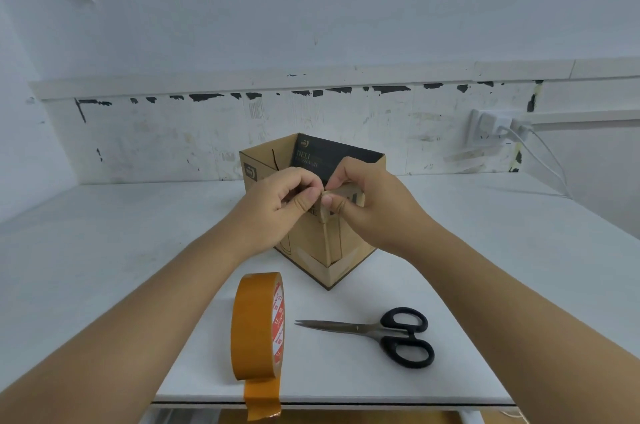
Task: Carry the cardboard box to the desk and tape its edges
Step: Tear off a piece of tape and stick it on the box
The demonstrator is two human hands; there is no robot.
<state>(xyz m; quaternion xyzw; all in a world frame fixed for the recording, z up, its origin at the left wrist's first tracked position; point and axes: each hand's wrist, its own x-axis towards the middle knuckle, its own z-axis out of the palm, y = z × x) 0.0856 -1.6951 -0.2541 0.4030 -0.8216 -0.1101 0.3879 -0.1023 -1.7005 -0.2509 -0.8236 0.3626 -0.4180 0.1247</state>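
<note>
Two hands, left hand [277, 202] and right hand [367, 202], pinching tape strip [325, 215] onto cardboard box [266, 160] corner; tape roll [258, 326], scissors [388, 333] on desk [138, 233].

box [304, 233] brown – black inside | tape roll [254, 326] orange | scissors [381, 333] black-handled

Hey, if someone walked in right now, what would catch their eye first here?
Both hands, left and right, pinch tape at the top corner of the open box mid-desk. Nearer, an orange tape roll stands on edge, its loose end hanging off the desk, scissors to its right.
</note>
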